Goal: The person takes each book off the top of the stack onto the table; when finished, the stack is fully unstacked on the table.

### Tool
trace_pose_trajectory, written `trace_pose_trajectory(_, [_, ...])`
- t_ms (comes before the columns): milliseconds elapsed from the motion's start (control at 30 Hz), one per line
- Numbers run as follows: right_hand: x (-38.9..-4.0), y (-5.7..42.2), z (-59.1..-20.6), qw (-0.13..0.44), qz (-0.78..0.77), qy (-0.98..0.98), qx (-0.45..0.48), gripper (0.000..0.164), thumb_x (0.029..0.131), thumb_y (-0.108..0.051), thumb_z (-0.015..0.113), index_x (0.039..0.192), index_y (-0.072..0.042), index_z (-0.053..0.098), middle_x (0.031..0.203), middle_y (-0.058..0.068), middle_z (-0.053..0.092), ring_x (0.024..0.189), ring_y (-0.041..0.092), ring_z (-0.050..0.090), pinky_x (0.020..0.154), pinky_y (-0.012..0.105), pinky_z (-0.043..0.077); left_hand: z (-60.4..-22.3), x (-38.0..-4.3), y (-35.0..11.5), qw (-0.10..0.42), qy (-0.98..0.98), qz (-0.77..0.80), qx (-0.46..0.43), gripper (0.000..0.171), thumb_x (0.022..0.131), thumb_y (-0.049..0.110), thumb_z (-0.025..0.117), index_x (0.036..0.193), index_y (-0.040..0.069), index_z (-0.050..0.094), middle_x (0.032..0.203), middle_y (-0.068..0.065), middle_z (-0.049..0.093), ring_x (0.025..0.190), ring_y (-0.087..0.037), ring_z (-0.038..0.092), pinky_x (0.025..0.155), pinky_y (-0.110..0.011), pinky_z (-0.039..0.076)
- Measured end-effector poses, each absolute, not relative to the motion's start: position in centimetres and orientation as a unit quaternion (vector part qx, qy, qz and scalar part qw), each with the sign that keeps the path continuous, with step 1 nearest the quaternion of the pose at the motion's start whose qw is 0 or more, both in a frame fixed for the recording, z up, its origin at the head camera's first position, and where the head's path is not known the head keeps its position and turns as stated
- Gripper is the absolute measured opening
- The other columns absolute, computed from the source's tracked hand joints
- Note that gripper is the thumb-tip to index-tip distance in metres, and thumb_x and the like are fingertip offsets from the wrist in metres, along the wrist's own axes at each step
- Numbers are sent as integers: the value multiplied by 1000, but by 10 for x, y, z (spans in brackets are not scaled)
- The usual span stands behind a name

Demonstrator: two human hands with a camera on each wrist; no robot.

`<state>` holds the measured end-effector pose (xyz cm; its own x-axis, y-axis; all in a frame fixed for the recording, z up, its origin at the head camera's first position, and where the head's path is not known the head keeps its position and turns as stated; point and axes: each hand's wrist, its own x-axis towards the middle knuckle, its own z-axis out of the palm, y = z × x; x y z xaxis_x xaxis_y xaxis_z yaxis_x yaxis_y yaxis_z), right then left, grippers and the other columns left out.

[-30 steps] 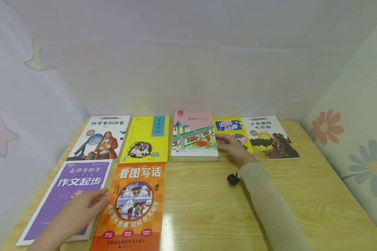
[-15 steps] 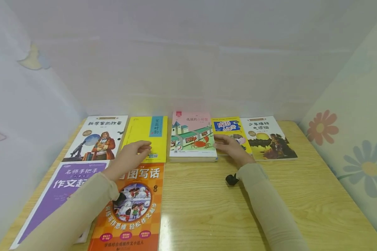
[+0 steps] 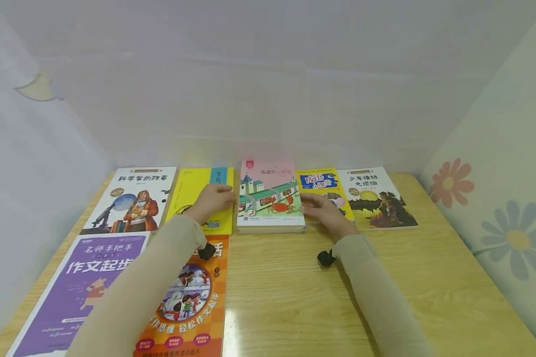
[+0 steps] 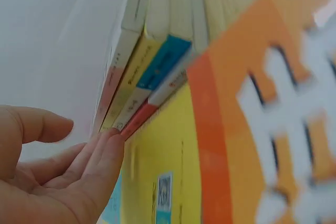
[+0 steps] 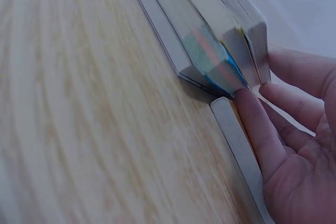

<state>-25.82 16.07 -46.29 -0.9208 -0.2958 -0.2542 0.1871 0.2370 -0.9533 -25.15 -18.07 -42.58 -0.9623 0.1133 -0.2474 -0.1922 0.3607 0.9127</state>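
Note:
A stack of several books stands at the middle of the back row, topped by a pink book point(image 3: 268, 198) with a red crab on its cover. My left hand point(image 3: 212, 202) is over the yellow book point(image 3: 221, 225), on the stack's left side. In the left wrist view its fingertips touch the coloured spines point(image 4: 142, 72), thumb held apart. My right hand point(image 3: 325, 213) is at the stack's right side, above the yellow-and-blue book point(image 3: 319, 182). The right wrist view shows its fairly straight fingers point(image 5: 260, 135) against the page edges point(image 5: 215, 51), the thumb near the top.
On the wooden table point(image 3: 286, 287), a science-story book point(image 3: 136, 198) lies at the back left and a white-topped book point(image 3: 377, 198) at the back right. A purple book point(image 3: 102, 263) and an orange book point(image 3: 205, 322) lie in front. Cloth walls enclose the table.
My left hand has moved from over the purple and orange books, up and right to the stack's left side. The right hand has stayed at the stack's right side.

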Motion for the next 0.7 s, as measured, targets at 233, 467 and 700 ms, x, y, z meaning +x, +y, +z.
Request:
trace_pose_trajectory(233, [-259, 163, -465, 188, -605, 772, -58, 58, 95, -35, 72, 149, -24, 51, 145, 1, 55, 138, 25, 46, 122, 49, 25, -425, -261, -175, 194, 759, 621, -18, 52, 109, 14, 45, 153, -11, 31, 153, -27, 43, 138, -36, 48, 111, -43, 44])
trace_pose_trajectory(467, [-259, 163, -463, 181, -601, 777, -57, 57, 96, -33, 72, 148, -22, 52, 145, 2, 55, 136, 25, 48, 120, 48, 30, -420, -267, -174, 232, 736, 636, -18, 47, 109, 6, 42, 151, -12, 32, 155, -26, 39, 143, -35, 41, 116, -43, 38])
trace_pose_trajectory(700, [-259, 162, -462, 186, -604, 773, -56, 55, 97, -30, 71, 148, -21, 53, 146, 2, 53, 137, 25, 46, 117, 45, 35, -416, -269, -163, 192, 656, 712, -161, 53, 105, 11, 49, 153, -6, 34, 153, -20, 44, 135, -29, 51, 110, -37, 46])
